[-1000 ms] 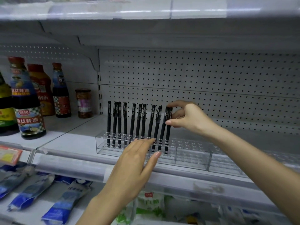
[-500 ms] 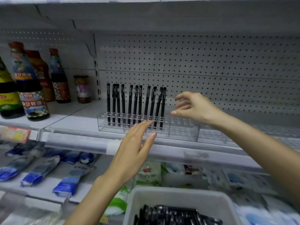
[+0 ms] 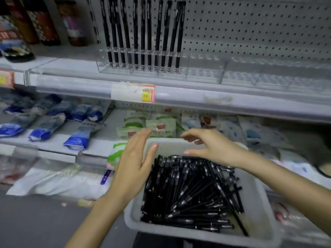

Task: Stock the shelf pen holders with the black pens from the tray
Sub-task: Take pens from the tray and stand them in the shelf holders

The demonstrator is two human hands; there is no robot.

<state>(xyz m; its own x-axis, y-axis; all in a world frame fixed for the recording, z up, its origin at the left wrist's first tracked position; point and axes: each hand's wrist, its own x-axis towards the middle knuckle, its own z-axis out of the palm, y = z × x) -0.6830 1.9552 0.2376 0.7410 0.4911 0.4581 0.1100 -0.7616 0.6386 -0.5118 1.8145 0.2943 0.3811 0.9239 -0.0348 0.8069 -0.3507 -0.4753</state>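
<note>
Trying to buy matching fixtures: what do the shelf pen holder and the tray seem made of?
Pen holder: clear glossy plastic, probably acrylic; the pens show through its walls. Tray: opaque pale-grey plastic, likely, with a dull finish and rounded moulded rim.

Both hands, left hand (image 3: 132,165) and right hand (image 3: 213,149), hover with relaxed fingers over a grey plastic tray (image 3: 259,199) heaped with loose black pens (image 3: 189,194); more black pens stand upright (image 3: 143,33) in the clear acrylic shelf holder (image 3: 202,68).

Tray (image 3: 258,203) open on top, pen pile (image 3: 188,190) reachable from above. Left hand (image 3: 133,163) over its left rim, right hand (image 3: 215,149) over the far end. Pen holder (image 3: 204,72): left slots blocked by standing pens (image 3: 143,33), slots to their right free. Bottles (image 3: 43,24) crowd the shelf further left.
</note>
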